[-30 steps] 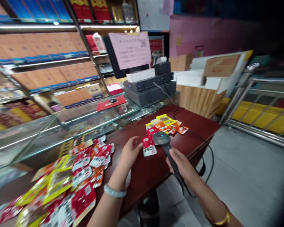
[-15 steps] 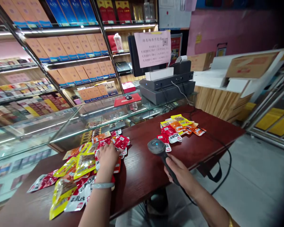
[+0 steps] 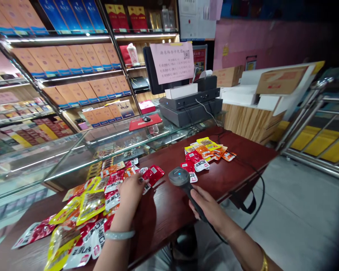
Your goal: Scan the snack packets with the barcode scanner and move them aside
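Note:
My left hand is closed on the edge of a red and white snack packet at the right side of the left pile. Around and below that wrist spread several yellow, orange, red and white packets, among them a yellow packet with a clear window. In my right hand is a black barcode scanner, fingers wrapped round its handle, head pointing left above the table. Past the scanner lies a second, smaller pile of snack packets.
The dark red wooden table meets a glass display counter. On the counter stand a cash register and a mouse on a red pad. The scanner's cable loops off the table's right edge. A metal railing stands at right.
My left hand has drawn the red packet rightward, partly out of the left pile. The scanner stays in my right hand. The whole view has shifted slightly.

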Tool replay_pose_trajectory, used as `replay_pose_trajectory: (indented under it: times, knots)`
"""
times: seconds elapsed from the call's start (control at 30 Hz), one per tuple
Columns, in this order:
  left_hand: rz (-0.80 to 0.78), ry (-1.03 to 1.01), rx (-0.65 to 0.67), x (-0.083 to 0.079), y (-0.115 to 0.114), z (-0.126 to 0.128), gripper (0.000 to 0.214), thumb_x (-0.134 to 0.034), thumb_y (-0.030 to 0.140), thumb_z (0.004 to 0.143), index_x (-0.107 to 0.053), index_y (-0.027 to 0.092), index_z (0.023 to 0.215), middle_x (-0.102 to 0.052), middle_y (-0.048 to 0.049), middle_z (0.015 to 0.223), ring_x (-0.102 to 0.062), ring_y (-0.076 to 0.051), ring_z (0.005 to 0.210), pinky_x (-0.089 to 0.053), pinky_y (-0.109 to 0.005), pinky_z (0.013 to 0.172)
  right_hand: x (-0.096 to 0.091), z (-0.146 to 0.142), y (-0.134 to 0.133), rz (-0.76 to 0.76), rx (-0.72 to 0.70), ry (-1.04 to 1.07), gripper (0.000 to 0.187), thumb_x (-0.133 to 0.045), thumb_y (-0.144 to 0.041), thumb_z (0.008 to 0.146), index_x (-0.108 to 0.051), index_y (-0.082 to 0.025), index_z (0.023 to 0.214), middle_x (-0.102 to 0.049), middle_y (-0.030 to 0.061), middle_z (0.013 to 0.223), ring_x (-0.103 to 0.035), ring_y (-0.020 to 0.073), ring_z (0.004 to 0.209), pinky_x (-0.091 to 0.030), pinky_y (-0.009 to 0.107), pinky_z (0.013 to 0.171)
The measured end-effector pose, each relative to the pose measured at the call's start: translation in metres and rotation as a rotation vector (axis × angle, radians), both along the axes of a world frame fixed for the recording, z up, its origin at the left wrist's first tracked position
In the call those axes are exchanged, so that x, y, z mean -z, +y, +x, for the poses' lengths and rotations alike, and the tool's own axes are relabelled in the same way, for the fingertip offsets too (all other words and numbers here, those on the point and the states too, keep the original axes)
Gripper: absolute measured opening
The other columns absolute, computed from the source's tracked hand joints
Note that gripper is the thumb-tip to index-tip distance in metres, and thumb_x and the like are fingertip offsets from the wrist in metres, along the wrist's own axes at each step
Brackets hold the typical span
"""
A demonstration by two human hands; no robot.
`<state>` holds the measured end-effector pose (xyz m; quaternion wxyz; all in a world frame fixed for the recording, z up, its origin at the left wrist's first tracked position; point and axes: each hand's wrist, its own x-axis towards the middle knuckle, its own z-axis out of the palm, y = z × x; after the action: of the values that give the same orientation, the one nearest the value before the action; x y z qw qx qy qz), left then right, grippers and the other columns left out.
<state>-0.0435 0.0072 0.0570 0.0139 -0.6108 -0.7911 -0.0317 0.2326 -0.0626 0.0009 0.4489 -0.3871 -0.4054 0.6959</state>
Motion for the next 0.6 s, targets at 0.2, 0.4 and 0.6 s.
replay_pose_trajectory:
  times: [0.2,0.4,0.6]
  knots:
    - [-0.008,-0.286,0.029,0.003,0.012,0.041,0.041,-0.053,0.055,0.091,-0.069,0.026,0.116,-0.077,-0.0052,0.101,-0.07,-0.025,0.101,-0.042,-0.029,0.077,-0.005,0.004,0.004,0.034,0.025,0.07,0.068,-0.064,-0.076,0.079,-0.055,-0.019,0.116,-0.05,-0.0092,0.056,-0.039,0.0065,0.041,-0.031,0.019,0.042]
    - [0.019,-0.327,0.118,0.002,0.028,0.081,0.03,-0.056,0.043,0.09,-0.071,0.026,0.108,-0.078,-0.0044,0.1,-0.07,-0.024,0.096,-0.04,-0.028,0.074,-0.016,0.024,0.01,0.072,0.077,0.101,0.062,-0.063,-0.076,0.08,-0.055,-0.02,0.105,-0.049,-0.0096,0.054,-0.037,0.0064,0.039,-0.032,0.02,0.041]
    - [0.037,-0.399,0.184,0.009,0.049,0.112,0.024,-0.057,0.041,0.088,-0.07,0.026,0.101,-0.078,-0.0034,0.092,-0.071,-0.022,0.089,-0.041,-0.027,0.07,-0.014,0.046,0.019,0.086,0.148,0.09,0.057,-0.062,-0.076,0.081,-0.053,-0.021,0.094,-0.05,-0.0092,0.053,-0.038,0.0066,0.037,-0.034,0.02,0.041]
